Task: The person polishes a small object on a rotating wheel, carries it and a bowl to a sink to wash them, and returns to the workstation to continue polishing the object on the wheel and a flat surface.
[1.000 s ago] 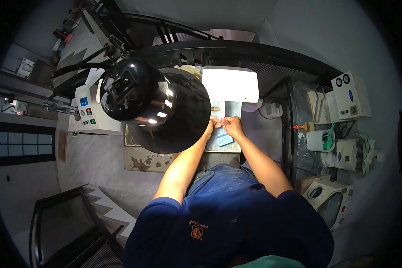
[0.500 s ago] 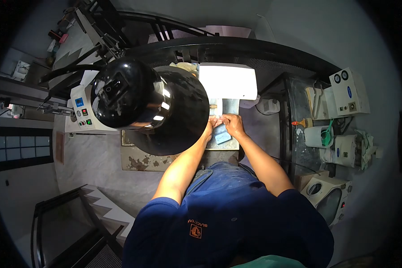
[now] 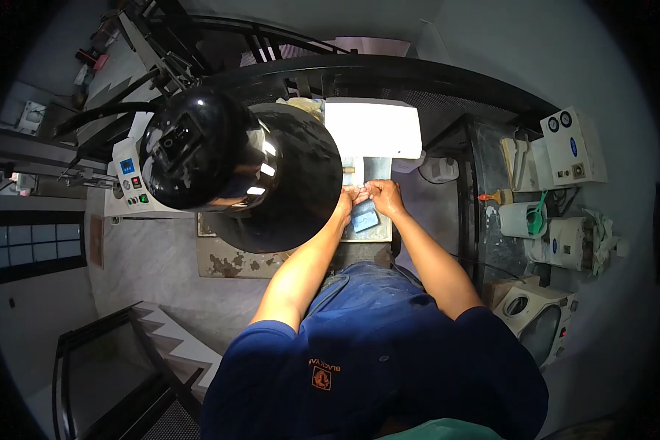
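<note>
Under the lamp light, my left hand and my right hand meet at the fingertips. Both sets of fingers are closed in a pinch, and whatever lies between them is too small to make out. Part of my left hand is hidden by the lamp shade. Just below the fingers a blue block lies on a pale tray. Beyond my hands, a short brownish spindle-like piece sticks out beneath a bright white machine hood.
A large black lamp hangs close on the left, covering part of the bench. To its left stands a control box with buttons. At right, a side table holds a brush, a white container with a green scoop, and several machines.
The whole view has shifted slightly. My hands stay together over the tray, with the right hand turned a little and its fingers bent more over the left fingertips.
</note>
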`<action>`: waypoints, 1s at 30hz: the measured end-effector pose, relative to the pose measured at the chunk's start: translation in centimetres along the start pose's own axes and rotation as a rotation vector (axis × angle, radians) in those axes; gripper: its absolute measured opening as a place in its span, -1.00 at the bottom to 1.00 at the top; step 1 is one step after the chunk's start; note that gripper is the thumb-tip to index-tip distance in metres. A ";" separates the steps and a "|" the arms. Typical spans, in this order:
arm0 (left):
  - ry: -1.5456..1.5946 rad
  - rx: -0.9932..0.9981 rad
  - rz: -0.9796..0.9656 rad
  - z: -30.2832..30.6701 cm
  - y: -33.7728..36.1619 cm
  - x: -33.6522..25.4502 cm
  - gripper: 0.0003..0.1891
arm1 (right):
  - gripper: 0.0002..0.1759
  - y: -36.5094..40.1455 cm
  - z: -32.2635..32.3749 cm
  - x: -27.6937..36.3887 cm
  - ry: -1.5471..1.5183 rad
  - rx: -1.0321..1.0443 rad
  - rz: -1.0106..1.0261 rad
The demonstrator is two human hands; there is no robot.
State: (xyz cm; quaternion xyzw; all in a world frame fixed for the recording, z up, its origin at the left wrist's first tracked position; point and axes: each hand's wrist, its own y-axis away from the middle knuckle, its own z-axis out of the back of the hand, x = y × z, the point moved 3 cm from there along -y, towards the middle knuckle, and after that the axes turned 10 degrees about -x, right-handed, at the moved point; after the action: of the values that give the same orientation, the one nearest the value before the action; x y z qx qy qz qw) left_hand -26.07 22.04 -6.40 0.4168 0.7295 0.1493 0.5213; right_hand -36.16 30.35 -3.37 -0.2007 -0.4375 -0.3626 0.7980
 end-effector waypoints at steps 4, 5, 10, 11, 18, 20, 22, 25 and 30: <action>0.042 -0.032 0.051 -0.1 -0.8 0.8 -0.95 | -0.82 -0.9 0.4 -0.3 -0.004 0.110 -0.169; 0.040 -0.031 0.052 -0.1 -0.9 1.0 -0.95 | -0.82 -1.1 0.5 -0.2 -0.007 0.136 -0.195; 0.090 -0.090 0.054 -0.2 -0.4 0.9 -0.95 | -0.83 -1.8 -0.1 -1.2 0.018 0.135 -0.167; 0.089 -0.090 0.055 -0.2 -0.3 0.8 -0.95 | -0.84 -1.9 -0.3 -1.5 0.008 0.133 -0.168; 0.084 -0.068 0.042 0.2 -0.4 0.5 -0.94 | -0.84 -1.7 -0.4 -0.8 0.033 0.153 -0.197; 0.062 -0.076 0.033 0.2 -0.2 0.1 -0.94 | -0.84 -1.5 -0.4 -0.6 0.021 0.141 -0.190; 0.011 -0.048 0.017 0.2 -0.2 -0.1 -0.95 | -0.84 -1.2 -0.6 -0.6 -0.001 0.140 -0.177; -0.056 -0.044 -0.023 0.5 -0.3 -0.4 -0.94 | -0.84 -0.8 -0.7 -0.6 -0.035 0.136 -0.177; -0.194 -0.007 -0.054 1.0 -0.8 -0.8 -0.94 | -0.83 0.0 -1.5 -1.2 -0.103 0.076 -0.202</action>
State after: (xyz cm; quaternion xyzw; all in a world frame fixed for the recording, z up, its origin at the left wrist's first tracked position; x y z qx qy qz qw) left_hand -25.49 20.68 -6.81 0.4078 0.6860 0.0970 0.5947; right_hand -35.79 29.88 -5.22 -0.1436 -0.5092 -0.4137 0.7409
